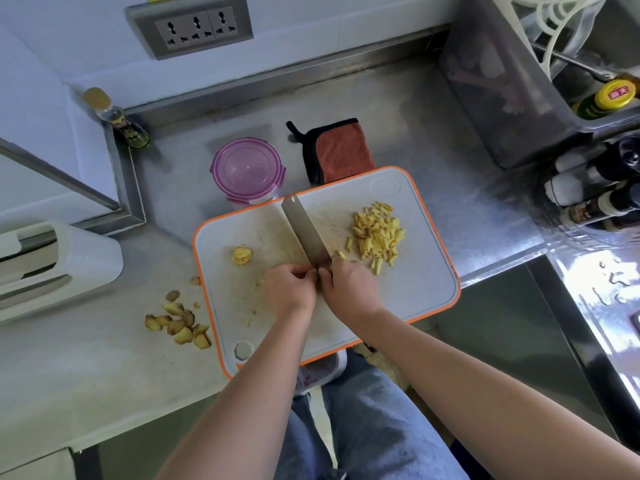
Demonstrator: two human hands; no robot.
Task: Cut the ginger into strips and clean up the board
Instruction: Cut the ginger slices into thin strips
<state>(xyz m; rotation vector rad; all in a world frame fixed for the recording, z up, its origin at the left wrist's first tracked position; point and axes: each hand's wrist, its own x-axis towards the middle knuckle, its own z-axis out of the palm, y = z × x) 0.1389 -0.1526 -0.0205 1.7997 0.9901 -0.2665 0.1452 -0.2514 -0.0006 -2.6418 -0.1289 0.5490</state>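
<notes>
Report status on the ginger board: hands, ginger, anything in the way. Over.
Right hand shut on knife, left hand pinching beside the blade. Strips pile on the cutting board, one ginger chunk uncut. Peel scraps off-board, nothing blocking.

I've got one view only, head cam, wide-angle, so nothing overlaps with another view. It looks forward and steeply down over the counter (pixel 415 109), close in. Cutting board (pixel 429 292) sits about centre frame, both forearms run in from the bottom edge, and the wall socket (pixel 194 27) sits at the top. Straight edges bow toward the frame borders. The person's lap shows at bottom centre.
</notes>
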